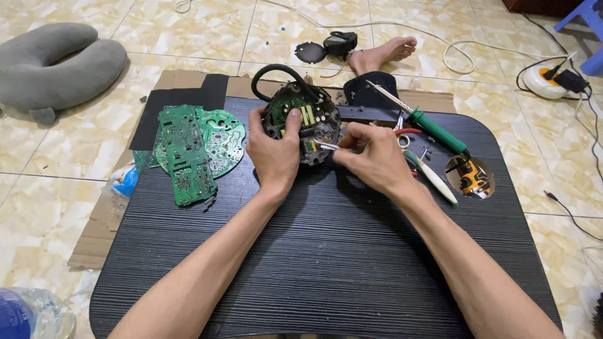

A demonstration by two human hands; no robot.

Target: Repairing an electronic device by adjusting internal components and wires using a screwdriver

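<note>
Left hand point(274, 152) fingers clasped round round circuit unit point(303, 122), right hand point(372, 157) fingers pinching tweezers point(326, 145); green boards point(195, 149), soldering iron point(419, 117) beside

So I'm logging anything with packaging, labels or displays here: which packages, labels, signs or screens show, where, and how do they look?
Plastic bottle: bottom left corner on the floor, clear body with a blue label band.
Crumpled wrapper: at the table's left edge beside the green circuit boards, clear plastic with blue.
No signs or screens show.
</note>
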